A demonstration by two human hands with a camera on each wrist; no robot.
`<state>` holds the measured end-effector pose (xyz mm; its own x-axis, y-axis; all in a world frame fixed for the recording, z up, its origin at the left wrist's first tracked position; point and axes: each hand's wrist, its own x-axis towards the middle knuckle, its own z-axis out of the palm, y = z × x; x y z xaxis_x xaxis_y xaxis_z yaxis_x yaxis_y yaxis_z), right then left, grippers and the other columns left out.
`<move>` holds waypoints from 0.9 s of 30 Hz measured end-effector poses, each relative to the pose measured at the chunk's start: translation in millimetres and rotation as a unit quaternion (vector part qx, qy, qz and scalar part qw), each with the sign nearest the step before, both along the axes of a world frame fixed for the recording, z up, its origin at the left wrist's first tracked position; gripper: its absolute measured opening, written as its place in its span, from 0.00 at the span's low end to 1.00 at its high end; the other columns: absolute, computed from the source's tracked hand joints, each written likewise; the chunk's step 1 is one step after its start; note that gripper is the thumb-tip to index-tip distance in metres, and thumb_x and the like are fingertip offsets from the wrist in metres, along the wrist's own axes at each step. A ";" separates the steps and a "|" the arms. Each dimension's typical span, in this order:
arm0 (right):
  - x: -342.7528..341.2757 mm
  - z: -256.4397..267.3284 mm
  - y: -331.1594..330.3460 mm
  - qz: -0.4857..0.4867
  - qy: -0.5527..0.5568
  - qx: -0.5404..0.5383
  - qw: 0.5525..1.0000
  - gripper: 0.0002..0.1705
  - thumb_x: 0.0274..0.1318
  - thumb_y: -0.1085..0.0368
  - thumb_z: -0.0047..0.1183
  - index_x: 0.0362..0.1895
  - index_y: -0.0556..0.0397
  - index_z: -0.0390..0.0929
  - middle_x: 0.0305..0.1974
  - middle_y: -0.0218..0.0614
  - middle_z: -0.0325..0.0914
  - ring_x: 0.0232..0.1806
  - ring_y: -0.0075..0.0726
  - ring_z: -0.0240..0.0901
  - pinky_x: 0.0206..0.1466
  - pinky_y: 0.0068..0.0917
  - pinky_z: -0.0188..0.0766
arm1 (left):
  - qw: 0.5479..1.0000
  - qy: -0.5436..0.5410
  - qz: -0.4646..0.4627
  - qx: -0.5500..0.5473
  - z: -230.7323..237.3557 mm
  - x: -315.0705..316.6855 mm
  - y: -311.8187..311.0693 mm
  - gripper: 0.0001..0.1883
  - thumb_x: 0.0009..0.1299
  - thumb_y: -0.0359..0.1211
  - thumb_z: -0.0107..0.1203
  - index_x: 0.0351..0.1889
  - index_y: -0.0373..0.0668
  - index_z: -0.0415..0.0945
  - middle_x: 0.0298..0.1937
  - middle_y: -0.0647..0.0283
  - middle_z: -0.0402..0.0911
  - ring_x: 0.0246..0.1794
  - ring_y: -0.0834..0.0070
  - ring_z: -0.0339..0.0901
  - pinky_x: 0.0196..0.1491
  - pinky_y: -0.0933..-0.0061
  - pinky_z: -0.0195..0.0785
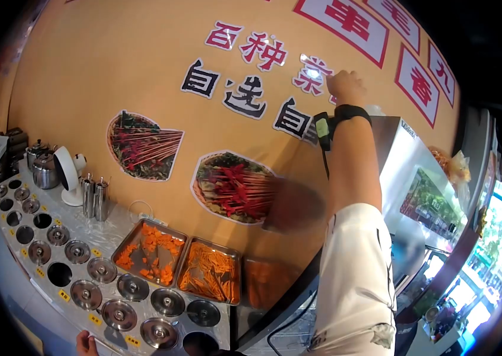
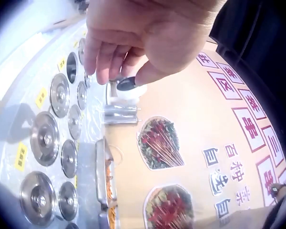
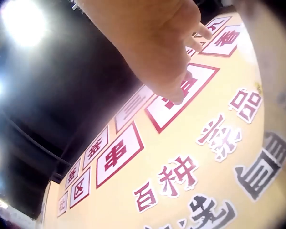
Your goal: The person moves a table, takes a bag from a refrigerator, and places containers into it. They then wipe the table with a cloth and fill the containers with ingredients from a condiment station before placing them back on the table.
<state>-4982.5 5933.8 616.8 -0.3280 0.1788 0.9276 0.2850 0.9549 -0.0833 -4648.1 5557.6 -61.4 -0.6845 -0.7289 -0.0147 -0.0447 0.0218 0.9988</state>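
My right hand (image 1: 347,88) is raised in front of the lettered yellow wall (image 1: 162,59), its arm stretched up in a pale sleeve. In the right wrist view, the right hand (image 3: 167,52) has its thumb and fingers apart, with nothing showing between them. At the lower edge of the head view, my left hand (image 1: 86,343) is partly cut off, close to the counter's front edge. The left wrist view shows the left hand (image 2: 143,43) with loosely bent fingers over the counter; a white round-headed device (image 2: 128,91) appears behind its fingertips.
Rows of metal lids (image 1: 119,314) and dark open wells fill the counter. Behind them lie a tray of orange pieces (image 1: 150,252) and a tray of orange strips (image 1: 210,270). Metal cylinders (image 1: 101,199) and a pot (image 1: 45,171) stand farther left. A shiny metal cabinet (image 1: 390,151) is right.
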 end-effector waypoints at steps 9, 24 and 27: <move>-84.7 5.4 62.2 -0.244 0.140 0.002 0.960 0.25 0.51 0.53 0.37 0.50 0.52 0.73 0.61 0.42 0.58 0.63 0.60 0.48 0.52 0.68 0.51 | 0.993 -0.007 0.078 0.087 -69.6 -33.1 -31.7 0.14 0.65 0.30 0.51 0.48 0.34 0.70 0.46 0.58 0.74 0.45 0.74 0.69 0.50 0.75 0.63; -236.4 -46.6 -41.0 0.202 -0.041 0.099 0.973 0.22 0.57 0.54 0.41 0.49 0.55 0.71 0.52 0.50 0.68 0.54 0.48 0.65 0.53 0.43 0.64 | 0.991 -0.096 0.020 -0.093 -7.9 -70.9 -62.4 0.18 0.61 0.37 0.50 0.48 0.39 0.71 0.45 0.48 0.74 0.48 0.55 0.70 0.51 0.63 0.63; -235.3 -70.9 -82.8 0.290 0.004 0.048 0.956 0.23 0.57 0.54 0.42 0.51 0.56 0.70 0.53 0.50 0.67 0.55 0.50 0.64 0.54 0.44 0.63 | 0.984 -0.124 0.060 -0.111 -12.5 -65.2 -61.7 0.18 0.62 0.38 0.50 0.47 0.39 0.71 0.46 0.48 0.72 0.49 0.55 0.69 0.51 0.64 0.62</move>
<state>-5217.8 5851.0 545.8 -0.3398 -0.1165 0.9333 -0.2943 0.9556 0.0121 -4713.3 5495.9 -73.9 -0.5889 -0.8082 -0.0017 -0.3013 0.2176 0.9284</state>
